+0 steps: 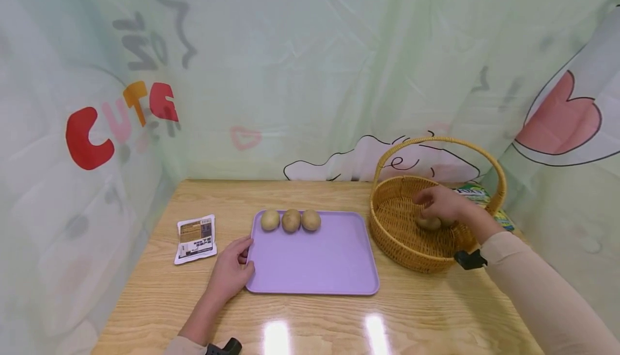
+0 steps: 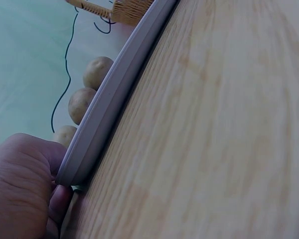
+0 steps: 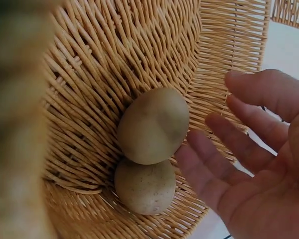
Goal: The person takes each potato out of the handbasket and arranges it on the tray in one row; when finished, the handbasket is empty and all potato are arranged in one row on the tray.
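Note:
A purple tray (image 1: 312, 263) lies on the table, with a row of three potatoes (image 1: 291, 220) along its far edge toward the left. My left hand (image 1: 233, 269) grips the tray's left rim, thumb and fingers at its edge in the left wrist view. To the right stands a wicker basket (image 1: 402, 243) with a tall arched handle. Inside it my right hand (image 1: 443, 201) reaches over two potatoes. In the right wrist view its fingers are spread and relaxed, fingertips right beside the upper potato (image 3: 153, 126); the lower potato (image 3: 145, 186) sits against it.
A small white-and-brown packet (image 1: 196, 239) lies left of the tray. Behind the basket, partly covered by it, is a green and yellow package (image 1: 477, 193). The basket handle (image 1: 445, 140) arches above my right hand. A printed curtain (image 1: 290, 75) hangs behind the table.

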The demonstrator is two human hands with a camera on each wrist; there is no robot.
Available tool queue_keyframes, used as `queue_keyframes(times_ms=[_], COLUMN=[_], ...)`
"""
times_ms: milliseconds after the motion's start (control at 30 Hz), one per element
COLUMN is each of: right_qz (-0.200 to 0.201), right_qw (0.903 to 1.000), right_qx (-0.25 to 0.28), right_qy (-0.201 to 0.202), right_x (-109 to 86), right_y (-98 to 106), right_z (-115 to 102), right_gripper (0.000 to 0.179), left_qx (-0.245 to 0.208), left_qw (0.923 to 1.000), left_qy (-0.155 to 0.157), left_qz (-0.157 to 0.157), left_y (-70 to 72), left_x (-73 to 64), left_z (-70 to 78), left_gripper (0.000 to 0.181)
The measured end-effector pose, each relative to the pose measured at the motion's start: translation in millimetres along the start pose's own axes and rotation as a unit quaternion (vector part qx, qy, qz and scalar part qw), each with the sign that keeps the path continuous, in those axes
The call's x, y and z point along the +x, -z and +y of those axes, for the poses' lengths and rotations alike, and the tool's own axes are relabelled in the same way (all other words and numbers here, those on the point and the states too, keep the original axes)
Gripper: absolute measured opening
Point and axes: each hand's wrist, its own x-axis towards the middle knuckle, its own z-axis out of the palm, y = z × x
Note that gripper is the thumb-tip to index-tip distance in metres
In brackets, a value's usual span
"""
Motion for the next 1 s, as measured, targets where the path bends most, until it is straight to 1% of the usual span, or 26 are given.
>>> queue_keyframes(times_ms=[100,233,333,400,533,633,700,867,1000], right_qz=[-0.016,-0.037,-0.056,-0.066,-0.078,-0.076,-0.072,-0.072,-0.058], right_qw=[0.9998,0.9982,0.9968,0.9963,0.9962,0.997,0.9974,0.9973,0.998], right_qx=[-0.015,-0.042,-0.039,-0.029,-0.017,-0.011,-0.007,-0.009,-0.01], right_qy=[0.0,-0.023,-0.042,-0.047,-0.034,-0.015,-0.008,0.011,0.023], right_x=[1.9,4.8,3.9,1.4,-5.4,-10.1,-12.5,-18.5,-21.6], right_y=[0.5,0.0,-4.0,-8.3,-17.9,-21.8,-22.0,-20.8,-23.9], right_z=[-0.6,0.0,3.0,4.6,7.8,7.8,7.1,8.0,11.9], right_gripper=[0.048,0.051,0.049,0.044,0.029,0.025,0.026,0.034,0.037], left_qx=[0.001,0.005,0.005,0.004,0.004,0.005,0.003,0.0,0.002], left_qw=[1.0,1.0,1.0,1.0,1.0,1.0,1.0,1.0,1.0], left_qy=[0.0,-0.002,-0.002,-0.004,0.001,0.003,0.003,0.002,0.002], left_qz=[0.002,0.003,0.004,0.004,-0.002,-0.003,-0.002,-0.002,0.001], left_y=[0.7,1.6,1.0,0.3,-1.0,-1.1,-0.8,-0.2,-0.9], left_x=[-0.4,-0.2,0.6,0.9,0.2,-0.3,-0.2,0.0,-0.5], left_z=[0.6,1.4,0.6,-0.1,-1.1,-0.7,-0.3,0.3,-0.8], left_gripper=[0.051,0.05,0.051,0.051,0.052,0.052,0.052,0.051,0.051])
